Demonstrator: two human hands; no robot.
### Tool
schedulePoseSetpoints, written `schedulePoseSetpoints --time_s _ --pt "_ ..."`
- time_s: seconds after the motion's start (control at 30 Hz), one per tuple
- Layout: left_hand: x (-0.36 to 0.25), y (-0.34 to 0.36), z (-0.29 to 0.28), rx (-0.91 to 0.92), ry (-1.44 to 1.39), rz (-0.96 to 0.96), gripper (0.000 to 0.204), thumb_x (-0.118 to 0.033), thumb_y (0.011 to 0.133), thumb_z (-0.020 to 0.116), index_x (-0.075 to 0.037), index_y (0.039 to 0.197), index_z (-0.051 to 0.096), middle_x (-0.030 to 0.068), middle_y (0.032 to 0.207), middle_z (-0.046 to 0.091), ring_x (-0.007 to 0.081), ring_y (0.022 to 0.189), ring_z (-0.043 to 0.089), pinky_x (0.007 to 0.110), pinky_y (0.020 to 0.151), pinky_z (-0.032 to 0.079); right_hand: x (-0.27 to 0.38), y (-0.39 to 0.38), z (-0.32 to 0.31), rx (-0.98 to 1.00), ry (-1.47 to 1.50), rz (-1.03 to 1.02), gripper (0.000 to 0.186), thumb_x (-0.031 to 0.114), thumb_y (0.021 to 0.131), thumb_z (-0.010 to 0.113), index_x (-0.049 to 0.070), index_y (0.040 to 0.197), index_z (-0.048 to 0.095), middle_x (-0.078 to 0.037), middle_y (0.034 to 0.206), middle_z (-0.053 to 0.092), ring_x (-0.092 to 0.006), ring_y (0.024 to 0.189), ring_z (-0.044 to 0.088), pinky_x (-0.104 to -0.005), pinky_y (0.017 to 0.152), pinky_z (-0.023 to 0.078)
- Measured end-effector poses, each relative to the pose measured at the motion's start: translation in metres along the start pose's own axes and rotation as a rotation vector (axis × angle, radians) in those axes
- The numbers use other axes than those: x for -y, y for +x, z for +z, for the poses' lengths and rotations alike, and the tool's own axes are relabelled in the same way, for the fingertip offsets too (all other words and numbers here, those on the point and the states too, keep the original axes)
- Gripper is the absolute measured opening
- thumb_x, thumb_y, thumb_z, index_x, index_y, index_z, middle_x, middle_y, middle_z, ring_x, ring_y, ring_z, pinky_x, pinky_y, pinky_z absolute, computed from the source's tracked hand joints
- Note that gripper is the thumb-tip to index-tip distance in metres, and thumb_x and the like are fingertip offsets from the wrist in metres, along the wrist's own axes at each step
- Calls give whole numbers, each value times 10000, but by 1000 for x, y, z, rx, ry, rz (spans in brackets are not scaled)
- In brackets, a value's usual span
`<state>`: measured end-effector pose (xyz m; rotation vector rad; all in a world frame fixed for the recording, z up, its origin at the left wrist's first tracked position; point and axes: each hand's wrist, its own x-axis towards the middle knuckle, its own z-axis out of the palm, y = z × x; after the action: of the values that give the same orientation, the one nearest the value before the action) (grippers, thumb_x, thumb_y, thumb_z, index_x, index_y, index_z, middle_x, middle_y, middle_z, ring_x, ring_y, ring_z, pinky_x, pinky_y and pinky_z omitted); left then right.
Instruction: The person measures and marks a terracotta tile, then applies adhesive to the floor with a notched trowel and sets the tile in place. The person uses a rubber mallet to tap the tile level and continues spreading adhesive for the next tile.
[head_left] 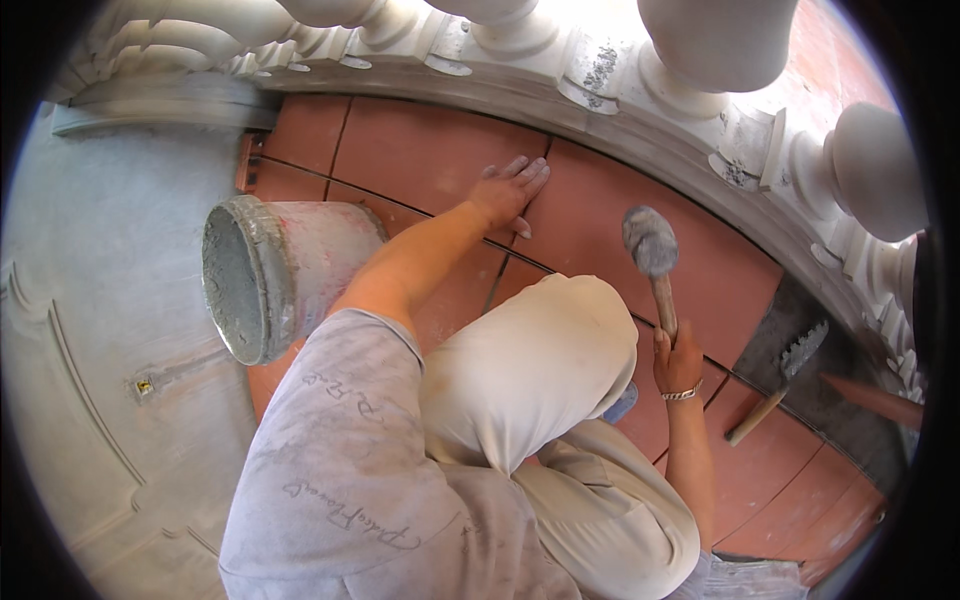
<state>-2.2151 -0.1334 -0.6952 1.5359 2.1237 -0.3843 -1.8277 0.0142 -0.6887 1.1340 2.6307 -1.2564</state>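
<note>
My left hand (512, 193) lies flat with fingers stretched out on the red floor tiles, across the joint between two of them. In my right hand (680, 360) is the wooden handle of a rubber mallet (651, 240), its grey head raised over a large red tile (620, 205). A bracelet circles the right wrist. Beyond the right hand a mortar-covered trowel (770, 385) with a wooden handle lies partly on the tiles and partly on grey bedding. Under my left forearm a mortar-smeared bucket (310, 255) rests on its side, its mouth facing left.
A white balustrade (520, 75) with thick balusters curves along the far side. Dark grey bedding (800, 320) borders the tiles at right, where a loose reddish piece (870, 400) juts in. A grey wall (110, 300) with raised moulding stands at left. My bent knees (540, 360) occupy the middle.
</note>
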Motion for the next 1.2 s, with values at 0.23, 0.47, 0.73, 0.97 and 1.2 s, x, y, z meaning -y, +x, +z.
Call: schedulePoseSetpoints --time_s 0.23,0.47,0.73,0.97,1.2 --pt "0 -3 1 -34 -50 -10 1117 -383 634 849 -163 1534 225 27 1616 196 276 1471 222 552 1033 404 -16 8 -8 7 -258 42 345 351 968 559 9 922 567 -231 710 630 -453 696 633 -514 599 485" --pt "0 -3 2 -3 -152 -13 1125 -337 624 862 -169 1535 224 21 1611 201 280 1478 200 560 1022 445 -20 2 -40 135 -304 94 344 353 967 559 11 933 571 -229 724 634 -450 720 636 -520 613 479" --pt "6 -1 7 -11 -218 20 1120 -336 645 854 -168 1541 204 5 1625 157 297 1492 146 564 1013 462 5 -2 -70 242 -649 151 328 358 936 601 42 975 523 -221 803 661 -430 748 652 -515 635 512" --pt "3 0 5 10 -199 -12 1113 -302 661 853 -158 1545 193 7 1625 164 306 1493 136 545 1044 446 9 -3 -77 203 -670 136 346 371 931 607 43 982 512 -213 788 663 -432 721 655 -517 609 515" --pt "2 4 7 -6 -204 -8 1152 -264 612 876 -128 1539 207 45 1623 164 347 1484 151 507 1086 416 -9 -15 -65 174 -532 146 375 399 929 596 39 1013 533 -221 766 657 -438 718 652 -517 609 509"
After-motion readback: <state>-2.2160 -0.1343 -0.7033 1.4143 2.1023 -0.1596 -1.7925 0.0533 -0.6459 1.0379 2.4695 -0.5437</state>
